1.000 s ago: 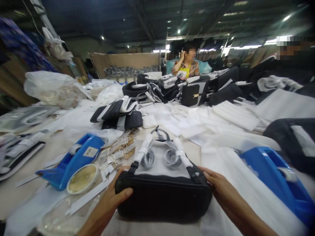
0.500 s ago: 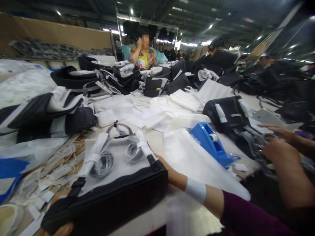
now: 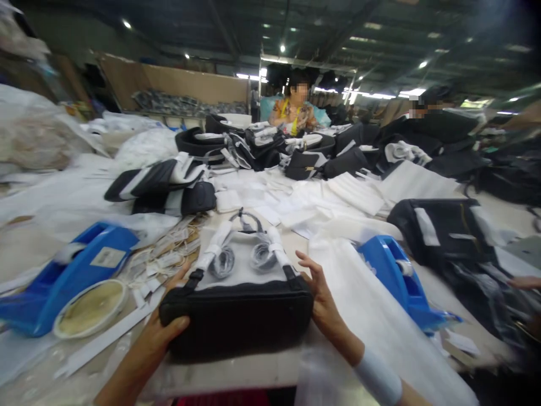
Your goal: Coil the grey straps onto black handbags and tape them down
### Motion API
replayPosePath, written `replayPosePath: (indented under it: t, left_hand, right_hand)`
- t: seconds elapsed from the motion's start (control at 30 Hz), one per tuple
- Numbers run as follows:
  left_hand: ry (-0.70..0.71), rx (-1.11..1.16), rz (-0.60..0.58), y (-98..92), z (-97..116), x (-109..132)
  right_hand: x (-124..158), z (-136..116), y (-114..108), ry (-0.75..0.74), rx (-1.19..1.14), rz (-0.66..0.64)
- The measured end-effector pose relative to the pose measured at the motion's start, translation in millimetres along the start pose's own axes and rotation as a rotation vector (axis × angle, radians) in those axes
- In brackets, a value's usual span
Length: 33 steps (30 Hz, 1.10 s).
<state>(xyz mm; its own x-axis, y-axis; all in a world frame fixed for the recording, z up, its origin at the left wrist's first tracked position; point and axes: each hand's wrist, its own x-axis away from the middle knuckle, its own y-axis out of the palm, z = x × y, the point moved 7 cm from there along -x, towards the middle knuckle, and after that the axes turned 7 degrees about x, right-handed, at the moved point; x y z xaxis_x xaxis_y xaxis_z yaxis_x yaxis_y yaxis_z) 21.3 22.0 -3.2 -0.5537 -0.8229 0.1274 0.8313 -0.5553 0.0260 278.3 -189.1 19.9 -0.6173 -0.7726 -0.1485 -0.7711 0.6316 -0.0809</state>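
I grip the left end of the black bag (image 3: 239, 324) with my left hand (image 3: 169, 324), thumb on its front, my right hand (image 3: 319, 293) loosely open at its other end, the bag before me at the table's (image 3: 240, 372) near edge.

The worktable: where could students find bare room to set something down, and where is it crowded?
Bare tabletop shows between the held bag and the near edge, and between the right blue dispenser and the black bag to its right. It is crowded leftward, with the left blue dispenser, bowl and tags, and farther back, with white sheets.
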Motion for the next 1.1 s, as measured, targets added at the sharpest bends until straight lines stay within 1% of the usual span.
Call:
replayPosePath:
  t: [0.07, 0.1, 0.13, 0.2, 0.27, 0.3, 0.4, 0.43, 0.5, 0.6, 0.73, 0.83, 0.93, 1.1]
  left_hand:
    - [0.063, 0.056, -0.105, 11.9, 9.1, 2.1]
    - [0.097, 0.053, -0.131, 14.7, 12.9, 3.0]
    - [0.119, 0.044, -0.133, 15.1, 15.1, 3.9]
    - [0.115, 0.031, -0.122, 13.6, 14.6, 5.6]
    - [0.087, 0.051, -0.116, 12.0, 11.8, 7.4]
    - [0.081, 0.063, -0.118, 11.8, 11.3, 8.0]
    - [0.07, 0.1, -0.167, 15.4, 12.4, 7.8]
    - [0.06, 0.114, -0.182, 17.2, 12.9, 7.0]
    - [0.029, 0.149, -0.181, 19.9, 13.3, 4.3]
    - [-0.064, 0.203, -0.102, 22.0, 10.2, 0.8]
    - [-0.224, 0.245, 0.024, 23.9, -1.0, -1.6]
    - [-0.272, 0.212, 0.094, 21.7, -11.2, -6.4]
    - [-0.228, 0.088, 0.13, 17.4, -16.7, -13.3]
    - [-0.064, -0.272, 0.251, 7.7, -12.0, -21.0]
  right_hand:
    - [2.5, -4.1, -2.3, -0.006, 0.011, -0.053]
    - [3.6, -4.0, -3.1, 0.028, 0.003, -0.087]
    - [4.9, -2.7, -3.4, 0.082, -0.018, -0.124]
    - [8.3, -0.3, -1.8, 0.203, -0.086, -0.195]
    - [10.6, -3.4, 1.3, 0.251, -0.109, -0.233]
    - [10.4, -7.3, 2.4, 0.234, -0.065, -0.232]
    - [7.0, -20.6, 6.3, 0.156, 0.205, -0.193]
    - [5.6, -23.6, 8.1, 0.151, 0.282, -0.18]
    - [2.9, -26.0, 11.4, 0.176, 0.342, -0.148]
    - [-0.2, -21.3, 13.8, 0.247, 0.314, -0.086]
    - [-4.3, -3.4, 16.8, 0.349, 0.274, -0.043]
    - [-9.6, 11.7, 16.7, 0.387, 0.289, -0.001]
    - [-15.3, 25.6, 15.6, 0.393, 0.347, 0.035]
    - [-23.1, 40.1, 14.7, 0.379, 0.525, 0.05]
